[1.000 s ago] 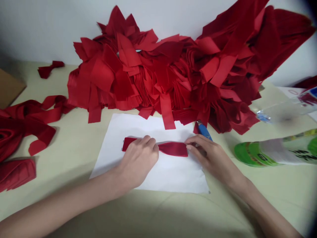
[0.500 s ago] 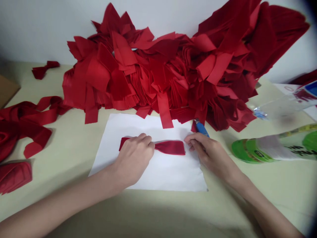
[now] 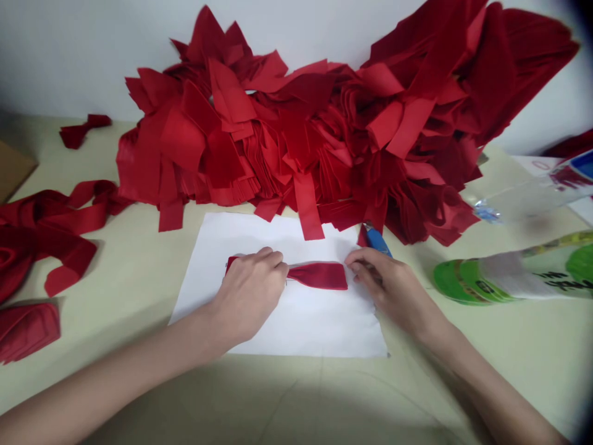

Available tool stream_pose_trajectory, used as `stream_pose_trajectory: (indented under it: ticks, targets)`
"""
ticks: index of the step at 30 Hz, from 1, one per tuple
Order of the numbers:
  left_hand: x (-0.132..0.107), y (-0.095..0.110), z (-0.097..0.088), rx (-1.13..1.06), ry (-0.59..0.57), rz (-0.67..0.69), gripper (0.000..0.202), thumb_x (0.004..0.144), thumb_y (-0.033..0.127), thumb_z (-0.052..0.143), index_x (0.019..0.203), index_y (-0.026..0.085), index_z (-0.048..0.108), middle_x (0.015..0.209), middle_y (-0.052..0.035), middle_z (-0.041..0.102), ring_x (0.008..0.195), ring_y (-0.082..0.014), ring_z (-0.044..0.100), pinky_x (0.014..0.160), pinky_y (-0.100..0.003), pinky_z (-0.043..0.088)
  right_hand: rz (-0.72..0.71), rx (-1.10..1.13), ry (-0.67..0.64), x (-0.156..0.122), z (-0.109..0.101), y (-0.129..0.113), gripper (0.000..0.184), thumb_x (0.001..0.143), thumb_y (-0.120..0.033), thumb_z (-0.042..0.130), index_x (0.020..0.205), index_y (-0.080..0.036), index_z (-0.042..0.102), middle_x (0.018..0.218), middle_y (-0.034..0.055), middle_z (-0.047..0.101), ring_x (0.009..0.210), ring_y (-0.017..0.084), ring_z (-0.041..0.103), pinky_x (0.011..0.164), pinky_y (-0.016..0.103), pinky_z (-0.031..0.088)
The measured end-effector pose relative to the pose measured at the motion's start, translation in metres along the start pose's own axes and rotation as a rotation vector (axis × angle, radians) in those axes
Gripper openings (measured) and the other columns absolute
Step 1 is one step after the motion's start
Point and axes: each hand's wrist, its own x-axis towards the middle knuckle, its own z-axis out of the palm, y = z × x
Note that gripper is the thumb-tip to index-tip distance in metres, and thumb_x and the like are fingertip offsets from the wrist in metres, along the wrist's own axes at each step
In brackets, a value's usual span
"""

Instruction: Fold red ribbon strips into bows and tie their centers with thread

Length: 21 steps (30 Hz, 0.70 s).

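Note:
A dark red velvet ribbon piece, pinched narrow at its middle, lies across a white sheet of paper. My left hand is closed over its left half and grips it by the narrowed middle; only a corner shows past the knuckles. Just off the ribbon's right end is my right hand, its thumb and index finger pressed together at the paper's right edge. Whether anything small is between those fingertips I cannot make out. Behind that hand lies a blue-handled cutter, partly over red cloth.
A big heap of cut red ribbon strips lines the wall. More red ribbon curls at the left, near a folded red stack and a small tied piece. A green-and-clear bottle lies at the right.
The ribbon piece has shifted very slightly to the right under my left hand. My right hand stays in nearly the same place, its fingers still pinched.

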Motion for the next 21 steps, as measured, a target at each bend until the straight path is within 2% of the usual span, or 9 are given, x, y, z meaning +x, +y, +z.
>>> stream_pose_trajectory:
  ticks: [5,9,11,13,16,18,21]
  targets:
    - [0.004,-0.003,-0.003,-0.113,-0.024,-0.058,0.026,0.083,0.007,0.043,0.068,0.014,0.063,0.072,-0.0040,0.063,0.076,-0.0192,0.059,0.053,-0.029,0.039,-0.009,-0.009,0.006,0.000,0.000,0.002,0.013,0.086,-0.018,0.044,0.089,-0.021,0.056,0.076,0.0019,0.065,0.061,0.015,0.059,0.059,0.028,0.045]
    - [0.005,-0.004,-0.002,-0.181,-0.019,-0.108,0.024,0.081,0.007,0.044,0.072,0.015,0.065,0.074,-0.0035,0.065,0.076,-0.0185,0.059,0.055,-0.029,0.040,-0.006,-0.012,0.028,0.000,-0.002,-0.003,0.012,0.087,-0.021,0.046,0.090,-0.021,0.057,0.083,0.0030,0.065,0.066,0.016,0.061,0.063,0.029,0.047]
    - [0.005,-0.004,-0.002,-0.188,-0.014,-0.110,0.024,0.081,0.007,0.044,0.072,0.015,0.065,0.074,-0.0033,0.065,0.075,-0.0182,0.059,0.055,-0.029,0.040,-0.042,-0.019,0.093,0.002,-0.002,-0.012,0.013,0.088,-0.022,0.047,0.092,-0.021,0.058,0.089,0.0044,0.064,0.071,0.016,0.061,0.068,0.030,0.048]
    - [0.004,-0.004,-0.002,-0.181,-0.011,-0.098,0.023,0.081,0.007,0.044,0.072,0.015,0.064,0.073,-0.0035,0.065,0.074,-0.0182,0.059,0.055,-0.029,0.039,-0.142,-0.013,0.140,0.005,0.001,-0.025,0.014,0.087,-0.022,0.049,0.096,-0.021,0.060,0.096,0.0058,0.062,0.082,0.018,0.060,0.077,0.033,0.048]
    - [0.005,-0.003,-0.003,-0.175,-0.007,-0.102,0.022,0.080,0.008,0.045,0.072,0.015,0.064,0.073,-0.0037,0.064,0.073,-0.0183,0.059,0.053,-0.028,0.038,-0.308,-0.014,0.066,0.015,0.013,-0.042,0.019,0.083,-0.024,0.058,0.101,-0.020,0.061,0.104,0.0072,0.061,0.099,0.021,0.055,0.089,0.037,0.045]
    - [0.005,-0.003,-0.003,-0.172,-0.010,-0.112,0.023,0.080,0.007,0.045,0.071,0.015,0.064,0.073,-0.0034,0.064,0.073,-0.0179,0.058,0.052,-0.028,0.038,-0.344,-0.043,-0.001,0.022,0.024,-0.048,0.022,0.079,-0.025,0.062,0.100,-0.018,0.062,0.102,0.0074,0.062,0.099,0.023,0.054,0.089,0.039,0.044]
    - [0.006,-0.004,-0.002,-0.169,-0.018,-0.109,0.023,0.081,0.008,0.044,0.069,0.015,0.062,0.072,-0.0025,0.063,0.073,-0.0178,0.058,0.053,-0.028,0.038,-0.340,-0.059,-0.040,0.030,0.037,-0.050,0.013,0.076,-0.021,0.062,0.089,-0.017,0.064,0.091,0.0060,0.064,0.091,0.022,0.055,0.086,0.040,0.043]
